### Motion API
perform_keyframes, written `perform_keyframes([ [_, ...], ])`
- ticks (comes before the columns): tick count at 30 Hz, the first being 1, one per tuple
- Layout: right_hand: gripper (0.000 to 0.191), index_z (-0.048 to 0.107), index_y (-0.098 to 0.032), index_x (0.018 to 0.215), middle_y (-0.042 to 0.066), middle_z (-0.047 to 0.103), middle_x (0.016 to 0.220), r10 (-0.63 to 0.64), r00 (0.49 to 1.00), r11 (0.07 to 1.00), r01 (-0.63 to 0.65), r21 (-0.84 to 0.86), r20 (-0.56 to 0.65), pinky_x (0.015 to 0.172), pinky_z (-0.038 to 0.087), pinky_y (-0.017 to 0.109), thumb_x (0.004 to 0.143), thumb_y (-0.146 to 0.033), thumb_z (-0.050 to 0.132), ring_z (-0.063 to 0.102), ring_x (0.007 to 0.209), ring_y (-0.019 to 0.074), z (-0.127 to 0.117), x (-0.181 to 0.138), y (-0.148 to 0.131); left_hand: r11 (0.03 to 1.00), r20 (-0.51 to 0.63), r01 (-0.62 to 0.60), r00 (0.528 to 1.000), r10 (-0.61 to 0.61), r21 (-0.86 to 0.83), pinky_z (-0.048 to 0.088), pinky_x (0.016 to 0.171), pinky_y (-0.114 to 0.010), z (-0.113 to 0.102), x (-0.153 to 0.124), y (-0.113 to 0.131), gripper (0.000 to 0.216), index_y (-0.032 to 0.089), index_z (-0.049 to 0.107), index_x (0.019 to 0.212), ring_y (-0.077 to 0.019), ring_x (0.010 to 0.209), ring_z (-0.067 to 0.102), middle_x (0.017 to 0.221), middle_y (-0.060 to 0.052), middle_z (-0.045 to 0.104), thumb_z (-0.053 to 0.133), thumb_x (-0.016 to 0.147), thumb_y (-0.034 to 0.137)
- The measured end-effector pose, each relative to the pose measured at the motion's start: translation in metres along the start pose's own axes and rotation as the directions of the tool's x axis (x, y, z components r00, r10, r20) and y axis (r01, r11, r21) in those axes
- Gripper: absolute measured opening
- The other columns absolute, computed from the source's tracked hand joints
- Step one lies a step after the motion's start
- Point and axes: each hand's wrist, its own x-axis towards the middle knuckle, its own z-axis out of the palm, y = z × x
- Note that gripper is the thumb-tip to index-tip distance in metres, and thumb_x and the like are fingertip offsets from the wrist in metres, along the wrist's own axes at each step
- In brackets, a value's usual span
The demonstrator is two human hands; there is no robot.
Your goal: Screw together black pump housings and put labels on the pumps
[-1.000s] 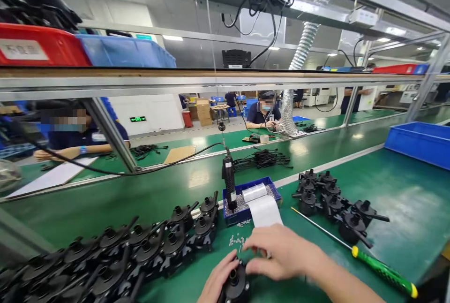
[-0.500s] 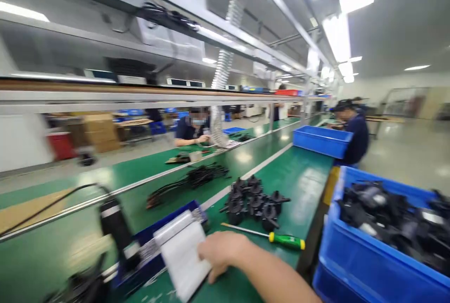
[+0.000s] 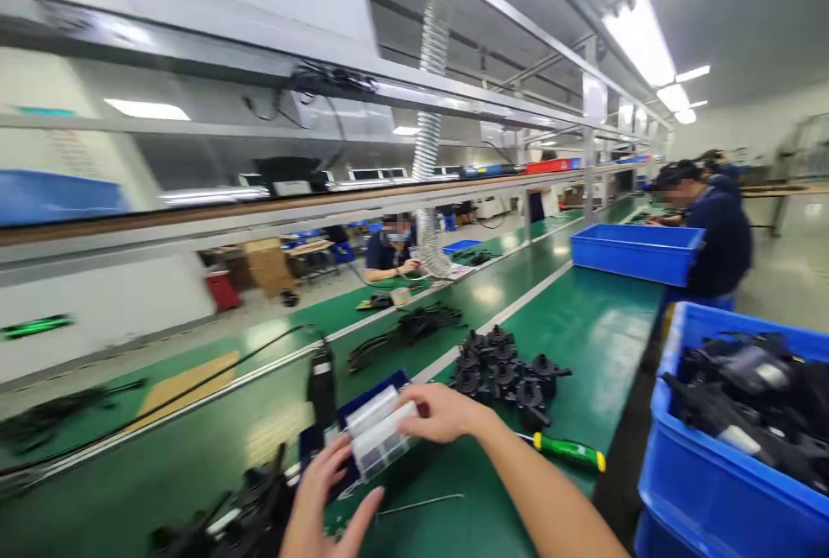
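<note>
My right hand (image 3: 446,413) pinches the right end of a white sheet (image 3: 387,428), which is curled up from a see-through layer with a grid of squares. My left hand (image 3: 330,493) is at the left edge of the sheet, thumb and fingers apart; whether its fingertips touch the sheet I cannot tell. Behind the sheet is a dark blue tray (image 3: 396,382), partly hidden. A thin metal rod (image 3: 420,504) lies on the green bench below the sheet. The screwdriver (image 3: 570,452) with a green and yellow handle rests right of my right forearm.
Several black plastic parts (image 3: 505,372) stand beyond my right hand. More black parts (image 3: 226,515) lie at lower left. A black corded tool (image 3: 321,385) stands upright behind the tray. A blue bin (image 3: 725,446) of black parts is on the right. Co-workers (image 3: 716,230) sit farther along.
My left hand has come into view beside the sheet. The white sheet, flat before, is now curled up in my right hand. The view has shifted left, and the thin rod now shows.
</note>
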Motion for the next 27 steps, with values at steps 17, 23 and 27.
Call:
perform_keyframes([
  [17, 0.012, 0.079, -0.021, 0.102, 0.003, 0.075, 0.094, 0.004, 1.000, 0.995, -0.003, 0.099, -0.004, 0.077, 0.049, 0.032, 0.090, -0.024, 0.078, 0.066, 0.085, 0.0221, 0.024, 0.003, 0.007, 0.927, -0.028, 0.287, 0.953, -0.302, -0.243, 0.066, 0.081, -0.030, 0.022, -0.013, -0.046, 0.045, 0.019, 0.078, 0.110, -0.0260, 0.090, 0.080, 0.104, -0.011, 0.082, 0.079, 0.090, 0.060],
  [23, 0.012, 0.077, -0.019, 0.099, 0.002, 0.073, 0.087, 0.038, 0.999, 0.990, -0.037, 0.133, -0.003, 0.067, 0.042, 0.029, 0.093, -0.028, 0.072, 0.060, 0.076, 0.0188, 0.043, 0.006, 0.011, 0.966, -0.050, 0.163, 0.983, -0.176, -0.201, 0.063, 0.085, -0.029, 0.023, -0.009, -0.038, 0.030, 0.021, 0.079, 0.099, -0.0236, 0.093, 0.077, 0.099, -0.008, 0.079, 0.077, 0.095, 0.051],
  [27, 0.013, 0.072, -0.018, 0.094, 0.002, 0.069, 0.087, 0.043, 0.999, 0.989, -0.044, 0.144, 0.007, 0.063, 0.039, 0.028, 0.093, -0.031, 0.068, 0.056, 0.072, 0.0176, 0.047, 0.007, 0.004, 0.958, -0.067, 0.174, 0.979, -0.194, -0.226, 0.059, 0.080, -0.026, 0.023, -0.006, -0.034, 0.029, 0.021, 0.079, 0.092, -0.0208, 0.087, 0.074, 0.091, -0.006, 0.077, 0.070, 0.100, 0.048],
])
